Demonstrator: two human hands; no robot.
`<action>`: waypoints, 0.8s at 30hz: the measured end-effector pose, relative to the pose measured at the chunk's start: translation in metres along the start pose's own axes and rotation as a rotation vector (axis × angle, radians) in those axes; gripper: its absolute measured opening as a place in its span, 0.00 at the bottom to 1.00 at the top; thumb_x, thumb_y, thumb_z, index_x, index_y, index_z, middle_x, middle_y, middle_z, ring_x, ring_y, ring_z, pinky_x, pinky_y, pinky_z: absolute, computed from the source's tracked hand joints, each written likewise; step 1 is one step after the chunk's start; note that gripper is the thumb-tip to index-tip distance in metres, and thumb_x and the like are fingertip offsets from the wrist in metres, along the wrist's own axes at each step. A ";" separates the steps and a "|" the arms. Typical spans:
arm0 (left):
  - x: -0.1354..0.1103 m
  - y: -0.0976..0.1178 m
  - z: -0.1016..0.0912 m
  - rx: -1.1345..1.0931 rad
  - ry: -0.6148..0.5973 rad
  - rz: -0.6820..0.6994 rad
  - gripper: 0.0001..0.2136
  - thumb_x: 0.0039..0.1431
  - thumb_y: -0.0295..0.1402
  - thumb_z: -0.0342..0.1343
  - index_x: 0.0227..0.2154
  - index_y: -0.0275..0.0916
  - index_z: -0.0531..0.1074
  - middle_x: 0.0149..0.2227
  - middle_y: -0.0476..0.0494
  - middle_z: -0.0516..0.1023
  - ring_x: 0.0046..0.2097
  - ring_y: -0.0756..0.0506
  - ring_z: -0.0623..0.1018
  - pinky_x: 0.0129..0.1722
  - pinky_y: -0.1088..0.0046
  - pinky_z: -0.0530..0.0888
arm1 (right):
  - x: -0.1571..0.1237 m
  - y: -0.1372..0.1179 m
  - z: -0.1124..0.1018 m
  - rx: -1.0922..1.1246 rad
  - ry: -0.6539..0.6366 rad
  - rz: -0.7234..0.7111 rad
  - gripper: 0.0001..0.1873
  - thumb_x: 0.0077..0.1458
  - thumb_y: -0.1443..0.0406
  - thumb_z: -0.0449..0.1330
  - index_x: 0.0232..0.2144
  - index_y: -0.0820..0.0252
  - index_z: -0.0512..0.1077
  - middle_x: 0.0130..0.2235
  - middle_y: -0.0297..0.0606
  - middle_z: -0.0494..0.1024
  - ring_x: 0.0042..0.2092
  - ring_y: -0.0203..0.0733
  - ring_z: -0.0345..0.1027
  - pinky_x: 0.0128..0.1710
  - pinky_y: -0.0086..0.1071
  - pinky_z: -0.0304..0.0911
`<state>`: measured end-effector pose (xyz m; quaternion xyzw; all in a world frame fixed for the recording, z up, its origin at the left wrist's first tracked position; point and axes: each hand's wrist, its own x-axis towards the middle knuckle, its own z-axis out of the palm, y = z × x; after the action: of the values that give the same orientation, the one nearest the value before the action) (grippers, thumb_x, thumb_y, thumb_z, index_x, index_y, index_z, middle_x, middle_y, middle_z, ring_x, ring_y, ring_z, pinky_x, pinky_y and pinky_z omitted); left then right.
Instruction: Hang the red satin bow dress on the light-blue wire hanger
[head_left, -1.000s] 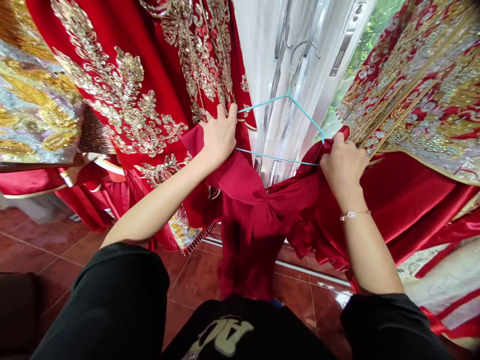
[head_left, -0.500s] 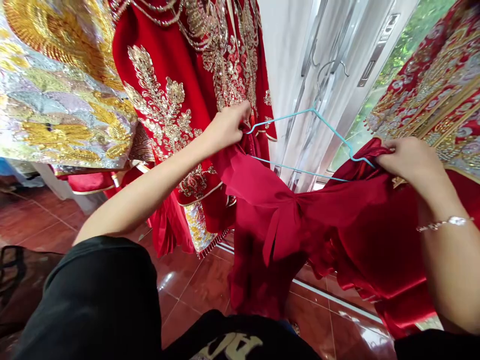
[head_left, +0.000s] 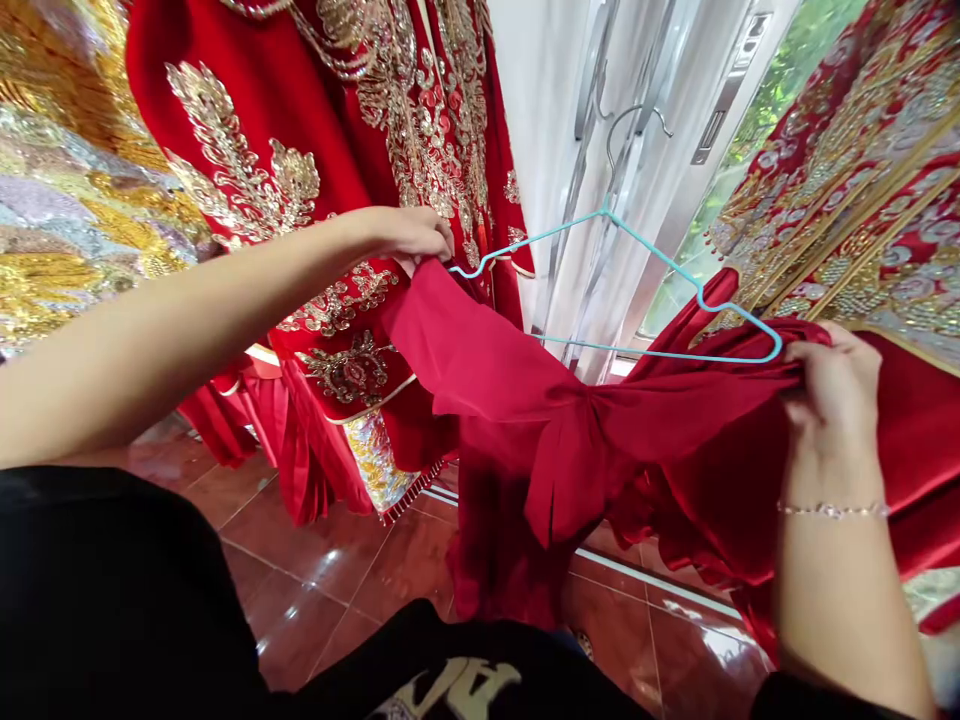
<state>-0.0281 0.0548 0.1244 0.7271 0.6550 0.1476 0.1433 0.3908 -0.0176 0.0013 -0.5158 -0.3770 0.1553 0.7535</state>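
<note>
A plain dark red dress (head_left: 570, 430) with a bow at its middle is stretched between my hands under a light blue wire hanger (head_left: 645, 280). My left hand (head_left: 409, 235) is closed, pinching the dress's left edge at the hanger's left tip. At the hanger's right end my right hand (head_left: 832, 385) grips bunched red fabric; a thin bracelet circles that wrist. The hanger's metal hook rises in front of a white curtain (head_left: 547, 130).
A red gown with gold embroidery (head_left: 360, 150) hangs at left, with a gold and silver brocade garment (head_left: 67, 220) beside it. Another red and gold embroidered garment (head_left: 862, 190) hangs at right. Glossy red-brown floor tiles (head_left: 337, 560) lie below.
My hands have spread farther apart, pulling the red dress wider along the hanger. The right hand slid down to the hanger's right end; the view shifted slightly.
</note>
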 end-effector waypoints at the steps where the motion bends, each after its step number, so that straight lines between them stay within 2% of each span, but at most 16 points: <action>1: 0.001 -0.003 0.003 -0.029 0.009 -0.030 0.17 0.46 0.20 0.53 0.40 0.34 0.77 0.23 0.48 0.69 0.29 0.47 0.74 0.34 0.71 0.72 | -0.007 0.005 -0.002 0.104 0.019 0.041 0.08 0.28 0.76 0.53 0.11 0.61 0.57 0.14 0.25 0.54 0.18 0.26 0.45 0.18 0.23 0.40; 5: -0.001 -0.030 0.025 -0.052 0.042 -0.021 0.20 0.40 0.21 0.54 0.40 0.38 0.75 0.24 0.49 0.70 0.25 0.47 0.72 0.27 0.73 0.70 | -0.042 0.023 -0.011 0.242 0.071 0.168 0.08 0.24 0.74 0.53 0.14 0.61 0.58 0.16 0.26 0.57 0.19 0.27 0.49 0.17 0.22 0.45; 8: -0.016 -0.061 0.046 -0.043 0.027 0.078 0.24 0.38 0.21 0.51 0.43 0.39 0.73 0.23 0.49 0.70 0.26 0.46 0.73 0.29 0.71 0.73 | -0.071 0.034 -0.017 0.270 0.092 0.199 0.15 0.22 0.73 0.55 0.22 0.59 0.64 0.22 0.26 0.65 0.22 0.29 0.56 0.18 0.22 0.52; 9: -0.025 -0.070 0.054 -0.045 0.016 0.141 0.24 0.38 0.21 0.50 0.42 0.40 0.74 0.25 0.48 0.72 0.29 0.45 0.75 0.34 0.69 0.75 | -0.080 0.037 -0.018 0.287 0.091 0.212 0.18 0.22 0.73 0.56 0.25 0.58 0.66 0.24 0.27 0.67 0.23 0.30 0.58 0.18 0.23 0.53; 11: -0.045 -0.084 0.071 -0.026 0.003 0.273 0.22 0.37 0.20 0.48 0.37 0.40 0.78 0.36 0.45 0.75 0.41 0.43 0.77 0.49 0.63 0.76 | -0.097 0.041 -0.018 0.335 0.094 0.239 0.23 0.22 0.73 0.57 0.30 0.55 0.67 0.29 0.27 0.70 0.27 0.32 0.62 0.21 0.24 0.57; 13: -0.066 -0.093 0.089 -0.024 -0.013 0.344 0.22 0.37 0.19 0.47 0.33 0.41 0.80 0.46 0.44 0.74 0.53 0.41 0.74 0.62 0.60 0.68 | -0.112 0.042 -0.016 0.362 0.116 0.241 0.27 0.22 0.72 0.58 0.33 0.52 0.70 0.31 0.27 0.71 0.30 0.33 0.63 0.25 0.27 0.61; 14: -0.074 -0.096 0.098 -0.032 -0.043 0.348 0.22 0.38 0.18 0.47 0.32 0.41 0.81 0.49 0.44 0.72 0.57 0.41 0.72 0.66 0.60 0.64 | -0.118 0.041 -0.014 0.363 0.130 0.220 0.29 0.22 0.72 0.59 0.35 0.50 0.71 0.32 0.27 0.72 0.31 0.34 0.64 0.28 0.29 0.64; 15: -0.081 -0.099 0.106 -0.049 -0.086 0.327 0.22 0.38 0.17 0.47 0.30 0.41 0.81 0.51 0.44 0.72 0.58 0.41 0.71 0.67 0.61 0.62 | -0.124 0.039 -0.012 0.352 0.139 0.187 0.30 0.23 0.72 0.59 0.36 0.47 0.73 0.34 0.27 0.73 0.33 0.36 0.66 0.33 0.33 0.67; 17: -0.090 -0.107 0.123 -0.134 -0.163 0.202 0.18 0.40 0.16 0.48 0.25 0.40 0.81 0.51 0.43 0.72 0.58 0.40 0.72 0.66 0.64 0.64 | -0.134 0.032 -0.007 0.311 0.151 0.098 0.29 0.24 0.72 0.60 0.35 0.43 0.76 0.38 0.29 0.76 0.37 0.40 0.70 0.44 0.43 0.69; 20: -0.091 -0.125 0.147 -0.312 -0.154 -0.031 0.11 0.42 0.15 0.55 0.14 0.35 0.74 0.51 0.39 0.73 0.51 0.38 0.77 0.57 0.65 0.72 | -0.143 0.018 -0.001 0.271 0.184 -0.050 0.28 0.24 0.73 0.59 0.30 0.39 0.78 0.43 0.29 0.79 0.47 0.49 0.72 0.59 0.53 0.62; 21: -0.090 -0.132 0.155 -0.366 -0.131 -0.074 0.10 0.44 0.16 0.58 0.14 0.34 0.73 0.51 0.37 0.74 0.48 0.38 0.78 0.54 0.64 0.73 | -0.144 0.014 0.000 0.274 0.201 -0.098 0.28 0.23 0.73 0.59 0.28 0.38 0.78 0.42 0.29 0.79 0.49 0.51 0.72 0.62 0.54 0.59; 22: -0.088 -0.138 0.162 -0.414 -0.105 -0.093 0.08 0.47 0.18 0.60 0.18 0.33 0.74 0.51 0.36 0.74 0.46 0.39 0.79 0.52 0.63 0.74 | -0.145 0.010 0.001 0.282 0.219 -0.139 0.28 0.21 0.73 0.58 0.27 0.37 0.78 0.40 0.29 0.80 0.50 0.52 0.72 0.63 0.54 0.58; 23: -0.087 -0.143 0.170 -0.473 -0.066 -0.090 0.03 0.52 0.22 0.62 0.25 0.33 0.76 0.51 0.36 0.75 0.46 0.40 0.79 0.50 0.62 0.75 | -0.146 0.006 0.001 0.288 0.234 -0.172 0.28 0.20 0.74 0.57 0.25 0.37 0.78 0.38 0.29 0.80 0.50 0.53 0.72 0.64 0.55 0.57; 24: -0.085 -0.148 0.178 -0.539 -0.028 -0.085 0.03 0.57 0.28 0.62 0.34 0.34 0.77 0.51 0.36 0.75 0.47 0.41 0.78 0.49 0.61 0.76 | -0.147 0.003 0.000 0.289 0.250 -0.196 0.29 0.19 0.74 0.56 0.24 0.36 0.78 0.36 0.29 0.80 0.50 0.54 0.73 0.64 0.55 0.57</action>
<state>-0.0994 -0.0176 -0.0998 0.6365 0.6199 0.3004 0.3468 0.2928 -0.1082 -0.0611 -0.3784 -0.3027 0.0685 0.8721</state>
